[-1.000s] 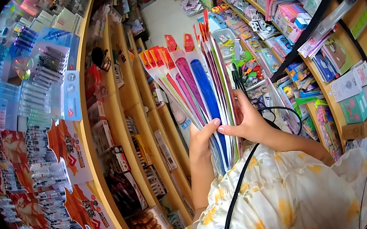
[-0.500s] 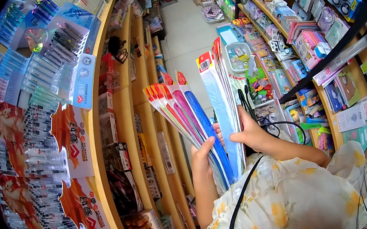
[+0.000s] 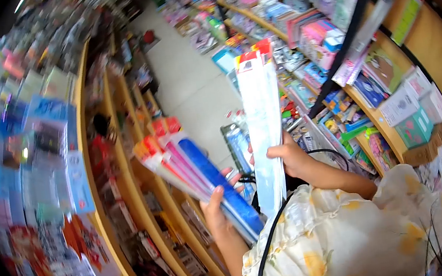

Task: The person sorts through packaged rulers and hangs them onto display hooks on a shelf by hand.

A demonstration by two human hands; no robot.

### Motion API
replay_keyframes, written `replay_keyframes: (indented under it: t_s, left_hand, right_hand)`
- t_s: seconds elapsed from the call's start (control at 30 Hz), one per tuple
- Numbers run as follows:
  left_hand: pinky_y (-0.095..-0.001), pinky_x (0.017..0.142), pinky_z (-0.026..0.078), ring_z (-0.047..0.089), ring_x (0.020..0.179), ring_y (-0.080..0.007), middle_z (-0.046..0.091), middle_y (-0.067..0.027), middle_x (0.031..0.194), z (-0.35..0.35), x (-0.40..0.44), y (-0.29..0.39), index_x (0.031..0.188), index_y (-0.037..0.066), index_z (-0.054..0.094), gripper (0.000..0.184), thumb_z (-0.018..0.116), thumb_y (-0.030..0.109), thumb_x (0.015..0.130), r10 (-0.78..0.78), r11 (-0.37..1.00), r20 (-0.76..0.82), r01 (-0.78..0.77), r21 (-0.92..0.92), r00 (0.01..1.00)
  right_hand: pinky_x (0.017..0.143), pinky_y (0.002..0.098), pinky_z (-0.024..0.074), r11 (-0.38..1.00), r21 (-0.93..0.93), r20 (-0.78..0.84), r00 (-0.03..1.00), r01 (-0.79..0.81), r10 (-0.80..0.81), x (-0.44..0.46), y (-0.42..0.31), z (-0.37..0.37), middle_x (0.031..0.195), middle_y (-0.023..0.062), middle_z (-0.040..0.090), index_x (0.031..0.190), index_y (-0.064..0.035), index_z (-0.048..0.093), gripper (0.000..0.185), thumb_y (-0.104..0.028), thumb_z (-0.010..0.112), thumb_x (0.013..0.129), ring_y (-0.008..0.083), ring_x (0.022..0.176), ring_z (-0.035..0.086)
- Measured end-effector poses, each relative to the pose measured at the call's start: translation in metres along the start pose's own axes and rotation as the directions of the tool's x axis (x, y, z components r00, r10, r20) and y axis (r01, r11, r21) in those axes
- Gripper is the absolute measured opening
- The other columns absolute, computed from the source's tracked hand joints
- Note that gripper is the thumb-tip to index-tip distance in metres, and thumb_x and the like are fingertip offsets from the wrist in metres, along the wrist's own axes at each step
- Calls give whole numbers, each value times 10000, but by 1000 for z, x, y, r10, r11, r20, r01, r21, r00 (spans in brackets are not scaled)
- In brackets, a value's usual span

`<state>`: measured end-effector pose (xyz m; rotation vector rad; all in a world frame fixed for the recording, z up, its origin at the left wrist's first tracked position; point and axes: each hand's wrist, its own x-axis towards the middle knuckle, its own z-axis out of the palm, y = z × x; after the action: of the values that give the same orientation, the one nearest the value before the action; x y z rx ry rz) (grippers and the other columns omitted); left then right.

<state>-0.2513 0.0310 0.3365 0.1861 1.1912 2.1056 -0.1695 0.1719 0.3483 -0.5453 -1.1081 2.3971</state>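
Observation:
My left hand is closed around a fanned bunch of long, narrow plastic packets. Their contents are blue, purple, pink and pale, and their tops are red and yellow. A second stack of long packets, whitish to light blue with red tops, stands nearly upright in my right hand, the thumb pressed across its front. The two bunches are apart at the top and come close near my lap. What fills the packets I cannot make out.
On the left rise wooden shelves and a rack of pens. Stationery shelves line the right side, with a dark metal post. A tiled aisle floor runs between. A black cable crosses my patterned dress.
My view has turned and blurred. The left bunch has tilted further left and drawn away from the right stack, which now shows its pale face more squarely. Fingers of my left hand spread somewhat.

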Motion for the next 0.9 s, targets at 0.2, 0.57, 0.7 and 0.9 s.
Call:
replay_keyframes:
  t_s: [0.2,0.57,0.7,0.9]
  left_hand:
    - [-307,526,447,494,704,-232,470,-132,837,-10,32,-23,983,-38,337,392,465,153,666,-82,986,-36,76,-148,996]
    - [-274,513,421,472,675,-194,473,-98,792,57,68,-42,947,-7,356,314,433,149,686,-131,988,61,136,-78,989]
    - [-266,508,417,460,659,-180,448,-94,782,76,70,-44,942,-13,347,319,441,146,682,-146,985,89,153,-79,985]
    - [-263,510,396,431,632,-165,426,-79,779,80,65,-49,951,-14,323,342,447,155,680,-80,990,68,87,-110,994]
  right_hand:
    - [490,243,382,888,-210,-394,796,409,-459,-10,-52,-100,658,39,436,865,-34,380,336,-32,532,565,116,540,444]
    - [516,227,400,983,-58,-280,943,173,-183,-46,-65,-120,667,18,406,992,-33,316,466,-50,539,584,95,603,440]
    - [521,207,384,998,13,-288,956,61,-54,-46,-58,-138,672,20,412,990,-33,327,461,-39,546,584,84,593,443]
    - [666,296,378,434,-855,-248,512,283,-823,-27,-94,-163,827,137,489,1061,-19,275,659,-185,650,545,228,750,491]
